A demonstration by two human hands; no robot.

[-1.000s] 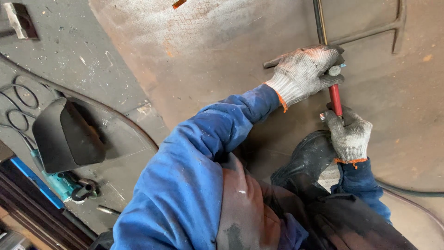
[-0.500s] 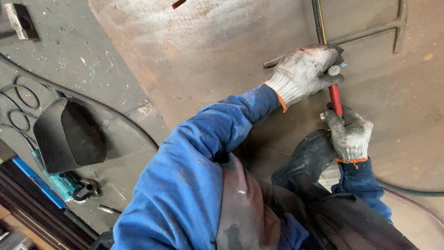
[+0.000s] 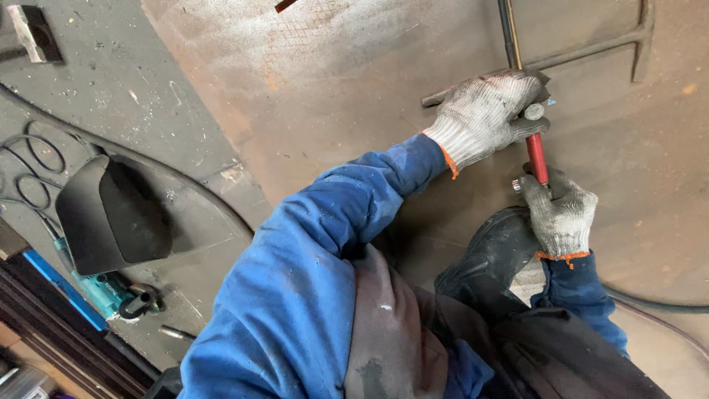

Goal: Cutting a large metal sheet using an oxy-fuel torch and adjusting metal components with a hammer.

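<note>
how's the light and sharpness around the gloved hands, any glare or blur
Head view: soft, even light with no glare; the left hand, right hand and red tool are sharp; faint shadows under them on the rusty plate; edges look slightly bowed.

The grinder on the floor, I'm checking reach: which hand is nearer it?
Left. The left hand is nearer the grinder; the right hand lies farther off.

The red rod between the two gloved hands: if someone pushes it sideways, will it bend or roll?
The red rod looks straight and thin, probably stiff metal, so it would likely not bend. Being round, it could roll on the smooth steel plate. Now the left hand and right hand, in knit gloves, grip both ends, so slipping seems unlikely.
</note>
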